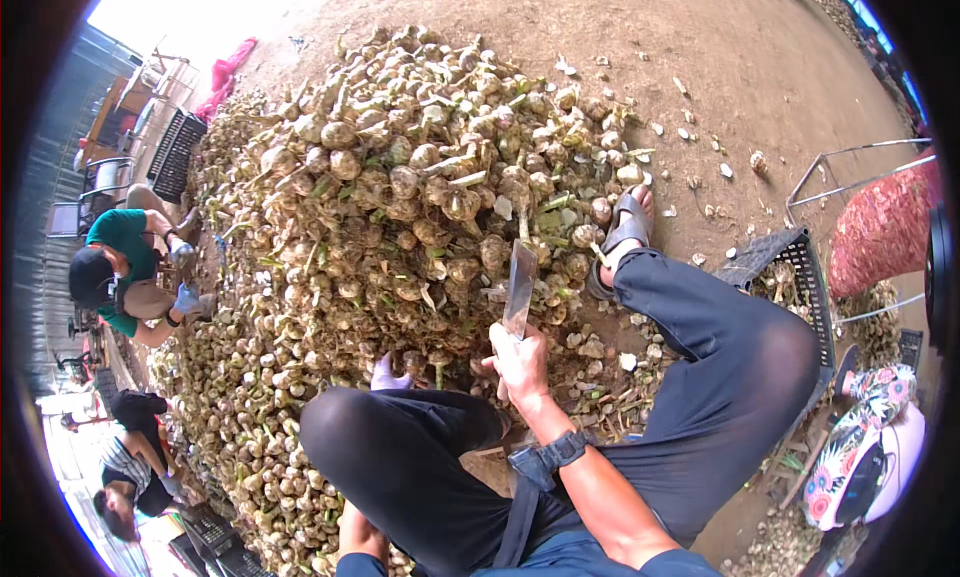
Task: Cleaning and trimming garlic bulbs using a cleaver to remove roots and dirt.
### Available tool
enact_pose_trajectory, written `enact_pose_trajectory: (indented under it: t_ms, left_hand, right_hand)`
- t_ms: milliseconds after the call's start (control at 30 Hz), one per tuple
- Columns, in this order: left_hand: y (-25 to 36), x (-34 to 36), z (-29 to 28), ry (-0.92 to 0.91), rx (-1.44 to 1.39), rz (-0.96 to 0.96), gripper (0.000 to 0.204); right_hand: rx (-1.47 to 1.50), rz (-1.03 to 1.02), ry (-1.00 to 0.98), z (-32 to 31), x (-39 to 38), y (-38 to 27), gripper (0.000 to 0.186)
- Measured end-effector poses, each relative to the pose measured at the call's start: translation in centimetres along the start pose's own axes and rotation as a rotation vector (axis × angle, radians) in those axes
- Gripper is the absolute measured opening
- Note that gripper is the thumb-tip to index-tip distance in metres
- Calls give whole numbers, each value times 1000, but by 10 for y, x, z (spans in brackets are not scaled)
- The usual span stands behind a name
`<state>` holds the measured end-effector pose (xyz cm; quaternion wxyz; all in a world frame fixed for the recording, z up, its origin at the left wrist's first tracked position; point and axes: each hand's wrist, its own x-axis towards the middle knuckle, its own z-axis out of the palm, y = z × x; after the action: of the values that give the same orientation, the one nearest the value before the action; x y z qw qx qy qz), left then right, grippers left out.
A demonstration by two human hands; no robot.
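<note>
My right hand (520,362) grips the handle of a broad cleaver (520,285), blade pointing up over a large heap of garlic bulbs with stalks (400,197). I sit with both knees up in dark trousers; a strap with a buckle is around my right wrist. My left forearm (360,532) shows at the bottom edge and passes behind my left knee. A lilac gloved fingertip (388,375) peeks out above that knee next to the bulbs; what that hand holds is hidden. My sandalled foot (625,227) rests against the heap.
A black crate (800,267) with trimmed garlic stands right of my leg, beside a red mesh sack (885,227) in a metal frame. Two people crouch at the heap's left side (125,267), (130,447). Another person in floral clothing (860,447) sits at right. Bare dirt lies beyond.
</note>
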<state>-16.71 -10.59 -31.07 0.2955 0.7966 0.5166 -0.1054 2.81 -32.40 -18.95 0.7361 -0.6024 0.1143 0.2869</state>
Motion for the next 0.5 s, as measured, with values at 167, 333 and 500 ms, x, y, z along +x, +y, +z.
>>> enact_pose_trajectory:
  t_ms: [167,333,500]
  left_hand:
    - [13,19,37,64,536,154,79]
    - [-6,37,29,88,225,67,79]
    - [-1,41,-11,172,-305,-49,74]
  right_hand:
    - [-49,19,2,-4,2,-2,21]
    - [-61,19,-15,0,2,-2,23]
    - [-11,-37,-45,-1,-4,-10,22]
